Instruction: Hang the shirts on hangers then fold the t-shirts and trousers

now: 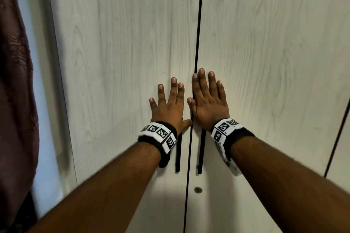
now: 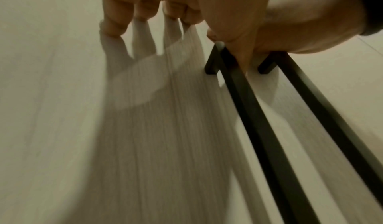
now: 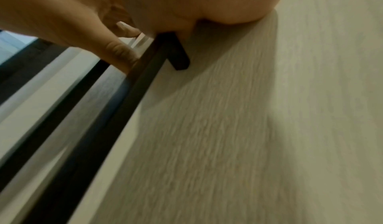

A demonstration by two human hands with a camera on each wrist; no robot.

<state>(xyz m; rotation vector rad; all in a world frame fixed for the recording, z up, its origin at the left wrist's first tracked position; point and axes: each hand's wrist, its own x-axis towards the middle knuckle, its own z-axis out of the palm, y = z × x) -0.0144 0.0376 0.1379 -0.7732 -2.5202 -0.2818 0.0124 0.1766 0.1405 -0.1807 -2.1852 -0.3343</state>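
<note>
Both palms lay flat, fingers straight and holding nothing, left hand (image 1: 167, 105) and right hand (image 1: 207, 100) either side of the wardrobe doors' (image 1: 121, 47) centre seam; no clothes visible, so fetching garments seemed next.

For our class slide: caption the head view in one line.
Left hand and right hand press flat on closed wardrobe doors.

Head view evenly lit, sharp, edges bowed. Wrist views dim, yellowish, motion-blurred; hand shadows fall soft on door (image 2: 62, 96).
</note>
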